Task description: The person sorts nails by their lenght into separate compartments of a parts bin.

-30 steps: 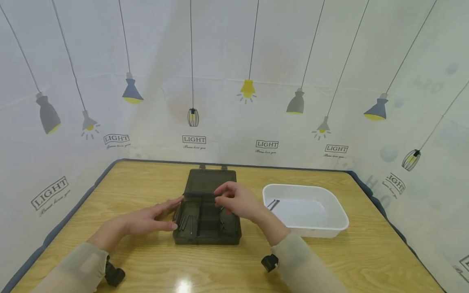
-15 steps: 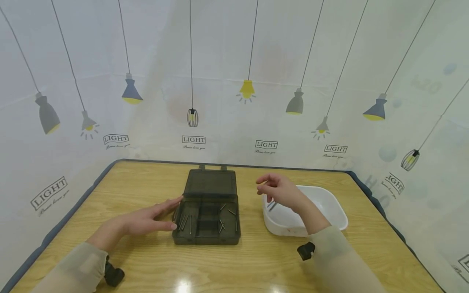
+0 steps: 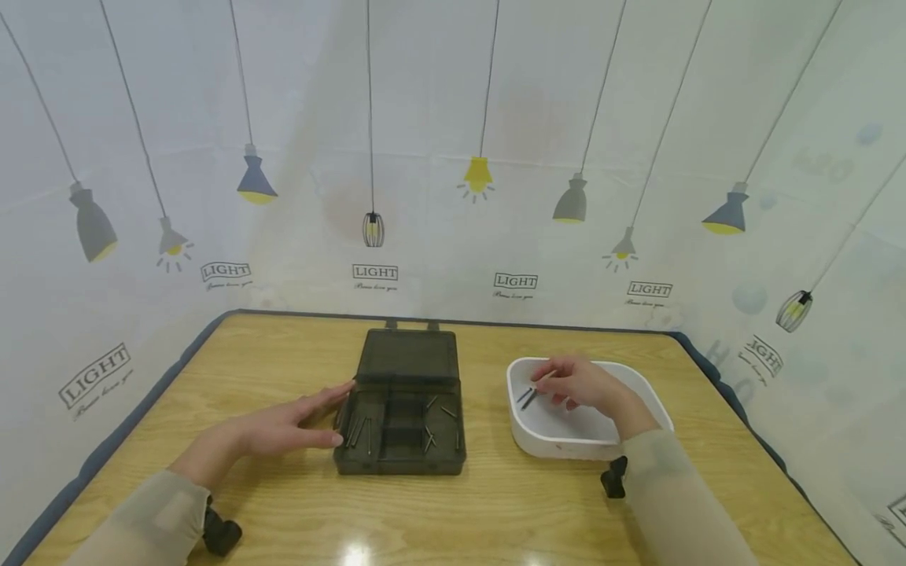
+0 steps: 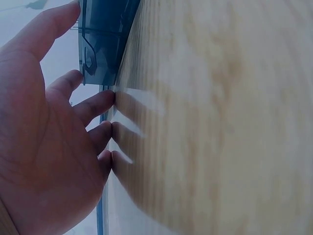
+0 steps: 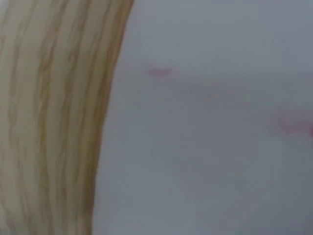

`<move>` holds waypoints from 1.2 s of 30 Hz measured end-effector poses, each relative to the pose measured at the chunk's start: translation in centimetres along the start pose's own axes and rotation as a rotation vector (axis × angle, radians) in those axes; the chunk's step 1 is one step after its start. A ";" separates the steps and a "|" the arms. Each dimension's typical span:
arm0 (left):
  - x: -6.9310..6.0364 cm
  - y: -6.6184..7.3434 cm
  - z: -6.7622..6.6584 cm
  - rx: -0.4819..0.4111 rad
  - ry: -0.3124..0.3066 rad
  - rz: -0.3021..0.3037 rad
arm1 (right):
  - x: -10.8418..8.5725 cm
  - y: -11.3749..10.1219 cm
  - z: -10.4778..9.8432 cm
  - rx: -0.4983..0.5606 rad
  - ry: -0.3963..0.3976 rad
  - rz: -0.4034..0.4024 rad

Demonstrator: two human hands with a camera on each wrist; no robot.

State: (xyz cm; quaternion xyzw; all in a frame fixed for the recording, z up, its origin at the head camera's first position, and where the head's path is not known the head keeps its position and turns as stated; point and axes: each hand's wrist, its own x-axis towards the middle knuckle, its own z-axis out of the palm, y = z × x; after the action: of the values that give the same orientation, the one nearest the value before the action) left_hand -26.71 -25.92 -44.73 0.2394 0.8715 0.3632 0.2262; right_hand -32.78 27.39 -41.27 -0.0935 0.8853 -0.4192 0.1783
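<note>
A dark translucent compartment box [image 3: 399,465] lies with its lid [image 3: 409,355] folded back. Thin metal pieces like nails [image 3: 369,436] lie in its left compartment, and several shorter ones [image 3: 429,439] are in the right one. My left hand [image 3: 276,424] rests at the box's left side, fingers extended; its thumb touches the front left edge. In the left wrist view the fingertips of the left hand [image 4: 54,132] meet the tabletop. My right hand [image 3: 587,387] is over the white tray [image 3: 566,448], fingertips close to a few nail-like pieces [image 3: 527,398]. No held piece shows.
The wooden table [image 3: 283,511] runs back to a white curtain [image 3: 439,102] printed with lamps. Only the tray's outer wall [image 5: 205,147] and some wood grain [image 5: 49,122] fill the right wrist view.
My right hand has moved rightward from above the box's right compartment to inside the white tray, by the nail-like pieces. The left hand and the box stay where they were.
</note>
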 end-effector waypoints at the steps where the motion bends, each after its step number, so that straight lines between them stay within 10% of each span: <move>1: 0.1 0.0 0.0 0.000 -0.002 0.004 | 0.0 0.3 0.0 -0.003 -0.012 0.015; 36: -0.1 0.7 0.2 -0.012 -0.006 0.009 | 0.0 2.2 1.1 -0.154 -0.047 -0.033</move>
State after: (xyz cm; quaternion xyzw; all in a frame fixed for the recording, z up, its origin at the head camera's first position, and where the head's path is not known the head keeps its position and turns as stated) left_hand -26.38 -25.44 -44.28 0.2430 0.8675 0.3689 0.2286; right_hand -32.39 28.01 -43.57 -0.1316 0.9088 -0.3505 0.1844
